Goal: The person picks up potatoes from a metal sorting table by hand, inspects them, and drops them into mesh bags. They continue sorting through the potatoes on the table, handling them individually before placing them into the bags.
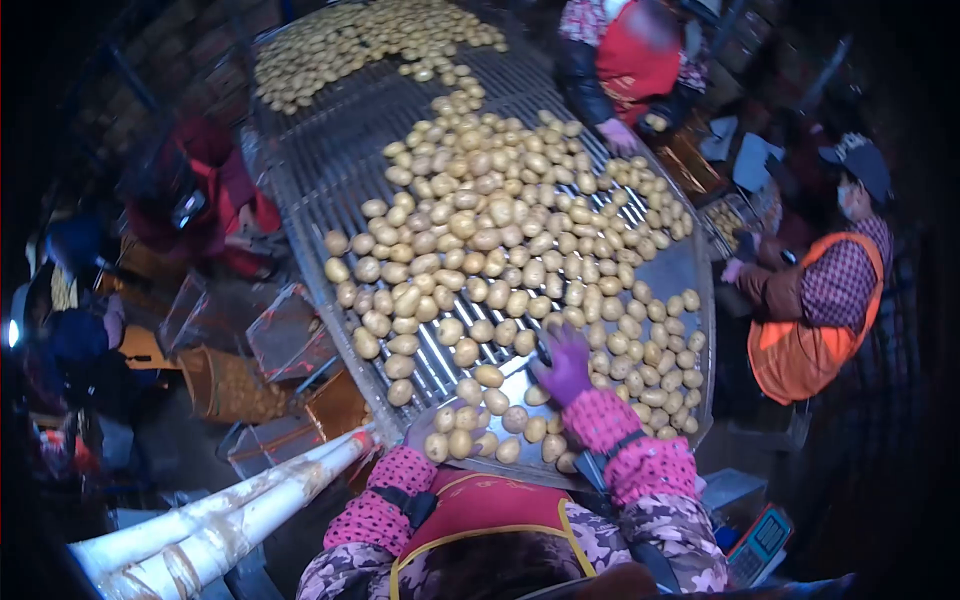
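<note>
A large heap of potatoes [485, 205] lies on the metal sorting table [325, 165], whose slatted bed shows between them. My right hand [568, 368], in a purple glove, reaches over the near part of the table among the potatoes. Its thumb and fingers are apart, with a dark patch between them that I cannot make out. At the near left edge is my left hand [418, 430], also gloved and mostly hidden by a small cluster of potatoes [460, 442]. Its fingers cannot be read. A bare, shiny metal plate [515, 388] shows between my hands.
A co-worker in a red apron [640, 60] stands at the far right side, and one in an orange vest [810, 330] at the right. Another in dark red [215, 190] is at the left. Cardboard boxes [230, 385] and white pipes [250, 500] are at the lower left.
</note>
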